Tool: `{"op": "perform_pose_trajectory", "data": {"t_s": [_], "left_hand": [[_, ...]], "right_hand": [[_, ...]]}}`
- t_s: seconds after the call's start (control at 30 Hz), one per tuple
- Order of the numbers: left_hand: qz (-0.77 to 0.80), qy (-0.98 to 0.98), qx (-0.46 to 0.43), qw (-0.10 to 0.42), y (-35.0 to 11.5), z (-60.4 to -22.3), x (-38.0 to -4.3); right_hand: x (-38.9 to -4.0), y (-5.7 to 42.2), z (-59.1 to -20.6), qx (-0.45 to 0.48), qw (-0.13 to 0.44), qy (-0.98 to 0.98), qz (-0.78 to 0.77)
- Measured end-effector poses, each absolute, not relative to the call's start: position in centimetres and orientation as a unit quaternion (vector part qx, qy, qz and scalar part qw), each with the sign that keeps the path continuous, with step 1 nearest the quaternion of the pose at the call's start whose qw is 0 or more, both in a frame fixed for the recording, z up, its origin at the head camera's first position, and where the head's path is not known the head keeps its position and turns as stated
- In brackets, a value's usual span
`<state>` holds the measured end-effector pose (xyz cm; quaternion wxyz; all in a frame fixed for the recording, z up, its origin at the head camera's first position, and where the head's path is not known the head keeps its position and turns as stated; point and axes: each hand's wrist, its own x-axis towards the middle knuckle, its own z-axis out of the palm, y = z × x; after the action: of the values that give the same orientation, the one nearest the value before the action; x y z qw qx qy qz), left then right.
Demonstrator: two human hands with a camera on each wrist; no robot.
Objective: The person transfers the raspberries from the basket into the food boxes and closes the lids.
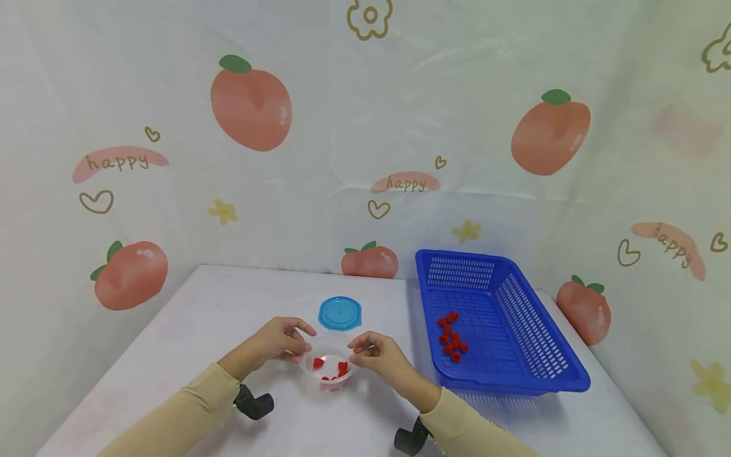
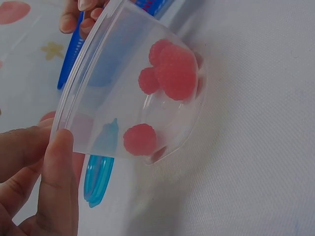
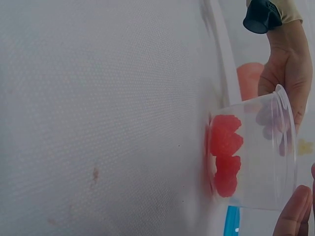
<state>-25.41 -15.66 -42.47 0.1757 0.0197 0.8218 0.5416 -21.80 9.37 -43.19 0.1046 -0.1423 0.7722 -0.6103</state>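
Note:
A clear plastic tub (image 1: pixel 327 383) stands on the white table with several red raspberries (image 2: pixel 174 71) in its bottom. My left hand (image 1: pixel 280 338) holds the tub's rim at the left, thumb and fingers at the edge in the left wrist view. At the opposite side, my right hand (image 1: pixel 385 360) has its fingers curled at the rim; the right wrist view catches only its fingertips (image 3: pixel 294 211) there. Through the clear wall, the raspberries show in both wrist views. A blue lid (image 1: pixel 340 313) lies flat just behind the tub.
To the right stands a big blue plastic basket (image 1: pixel 516 336) with slotted walls. More red raspberries (image 1: pixel 455 343) lie inside it, grouped toward its left side. A white cloth backdrop (image 1: pixel 320 216) printed with fruit rises behind the table (image 1: pixel 245 292).

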Motion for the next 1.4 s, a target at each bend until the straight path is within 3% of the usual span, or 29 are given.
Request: {"op": "perform_pose_trajectory", "data": {"t_s": [0.57,0.97,1.4], "left_hand": [[0.542,0.822,0.022,0.176,-15.7,-42.5,-25.4],[0.539,0.824,0.016,0.174,-15.6,-42.4,-25.4],[0.538,0.824,0.015,0.178,-15.7,-42.4,-25.5]], "right_hand": [[-21.7,9.8,-42.9,-0.140,0.089,0.774,-0.611],[-20.8,11.7,-39.4,-0.181,0.096,0.769,-0.606],[-23.5,18.1,-33.0,-0.176,-0.010,0.763,-0.622]]}}
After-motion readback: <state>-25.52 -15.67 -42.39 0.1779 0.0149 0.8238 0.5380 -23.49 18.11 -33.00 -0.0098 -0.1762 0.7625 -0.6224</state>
